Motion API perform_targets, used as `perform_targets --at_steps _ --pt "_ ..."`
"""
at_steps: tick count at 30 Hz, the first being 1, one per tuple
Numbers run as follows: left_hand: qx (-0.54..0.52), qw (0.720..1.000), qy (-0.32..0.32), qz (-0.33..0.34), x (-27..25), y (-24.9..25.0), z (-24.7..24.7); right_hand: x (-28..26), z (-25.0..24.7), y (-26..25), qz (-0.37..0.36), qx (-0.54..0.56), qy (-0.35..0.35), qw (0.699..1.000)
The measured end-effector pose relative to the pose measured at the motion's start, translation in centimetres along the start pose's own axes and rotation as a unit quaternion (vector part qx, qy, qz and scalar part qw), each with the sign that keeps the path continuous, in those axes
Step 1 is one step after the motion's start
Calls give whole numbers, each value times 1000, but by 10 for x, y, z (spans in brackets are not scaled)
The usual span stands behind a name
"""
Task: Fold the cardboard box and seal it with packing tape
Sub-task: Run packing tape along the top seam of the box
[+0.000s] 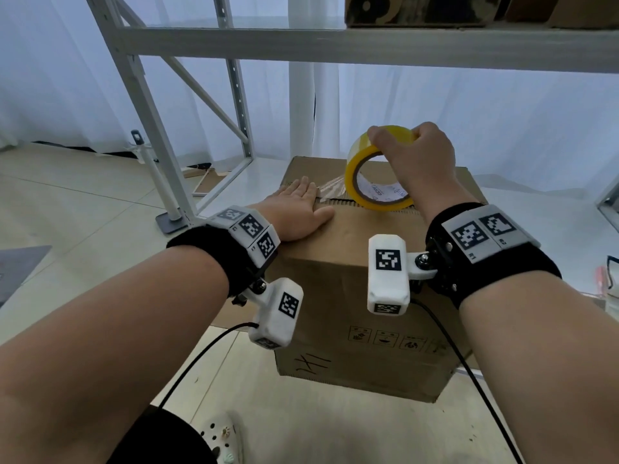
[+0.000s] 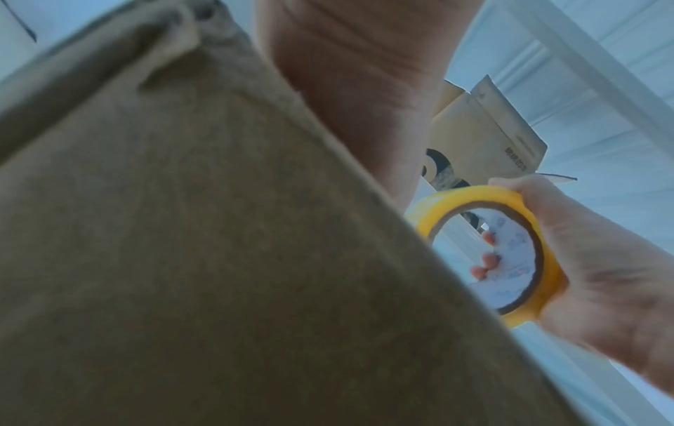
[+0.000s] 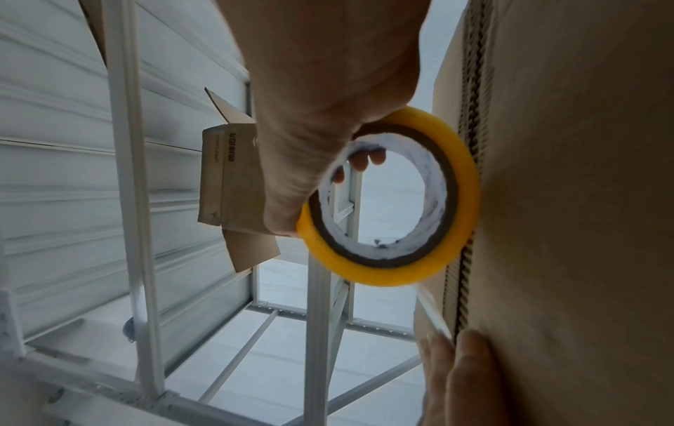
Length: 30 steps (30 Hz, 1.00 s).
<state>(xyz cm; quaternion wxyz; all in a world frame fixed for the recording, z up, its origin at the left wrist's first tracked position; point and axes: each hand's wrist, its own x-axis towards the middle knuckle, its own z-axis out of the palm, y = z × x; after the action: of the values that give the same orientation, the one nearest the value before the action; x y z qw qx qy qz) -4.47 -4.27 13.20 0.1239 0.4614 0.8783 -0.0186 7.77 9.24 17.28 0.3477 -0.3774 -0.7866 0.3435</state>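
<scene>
A brown cardboard box [image 1: 361,296] stands on the floor with its top flaps folded shut. My left hand [image 1: 298,209] lies flat on the left end of the top, fingers straight, pressing down the start of a clear tape strip [image 1: 330,190] over the centre seam. My right hand [image 1: 412,152] grips a yellow roll of packing tape [image 1: 375,175] that stands on edge on the seam, right of the left hand. In the right wrist view the roll [image 3: 463,184] touches the box [image 3: 583,230], with fingers [image 3: 361,162] hooked through the core. The left wrist view shows the roll [image 2: 547,259] beyond the box [image 2: 218,259].
A white metal shelf frame [image 1: 147,105] rises behind and left of the box, its beam [image 1: 368,45] overhead carrying other cardboard boxes [image 1: 418,11]. Pale tiled floor [image 1: 83,202] lies around. A shoe [image 1: 222,437] shows at the bottom edge. Cables [image 1: 201,356] hang from both wrist cameras.
</scene>
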Motion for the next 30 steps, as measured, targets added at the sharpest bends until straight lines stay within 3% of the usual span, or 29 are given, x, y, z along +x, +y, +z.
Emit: perform_targets --at_steps 7,10,19,24,30 --pt "-11 1000 -3 -2 -3 5 -4 4 -13 -9 -33 -93 45 994" --pt "-8 1000 -5 -1 -3 4 -3 7 -21 -3 -23 -104 24 994" --pt "1 999 -8 -32 -3 27 -2 0 -26 23 -78 36 -47 995" --pt "-17 1000 -18 5 0 62 1 -4 -19 15 -102 8 -70 992" --pt "-11 998 -20 53 -2 34 0 -2 -15 8 -87 -58 -44 994"
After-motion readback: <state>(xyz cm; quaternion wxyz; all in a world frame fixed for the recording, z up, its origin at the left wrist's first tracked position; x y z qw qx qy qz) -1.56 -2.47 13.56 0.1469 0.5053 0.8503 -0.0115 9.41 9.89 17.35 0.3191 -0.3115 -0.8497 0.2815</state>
